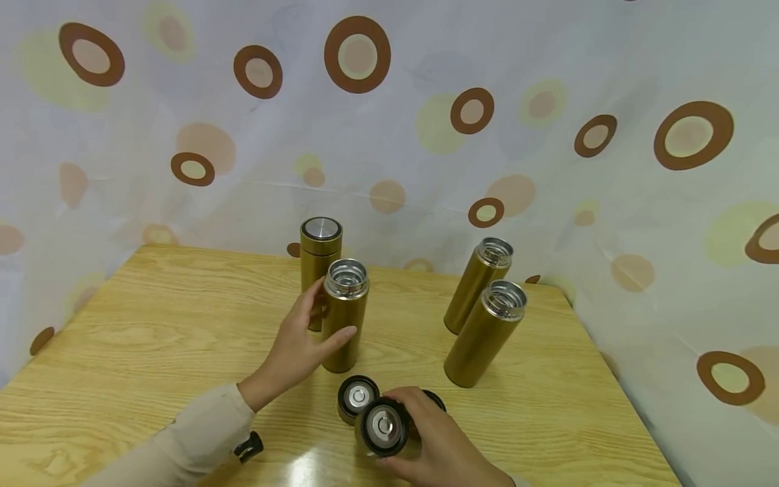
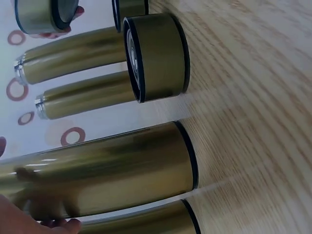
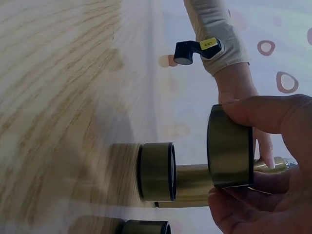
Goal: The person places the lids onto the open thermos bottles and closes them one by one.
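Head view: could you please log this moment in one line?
left hand: holds lidless bottle; right hand: holds lid; capped bottle: on table

The bottles (image 1: 347,315) look like glossy metal, the table (image 1: 201,318) smooth, shiny wood, the sleeve (image 1: 209,429) matt cloth.

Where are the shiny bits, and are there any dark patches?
Head view: white glare on the table, near the picture's bottom edge; left wrist view: pale streaks on the gold bottle; right wrist view: dark patches on the table beside the lids, maybe shadows or reflections.
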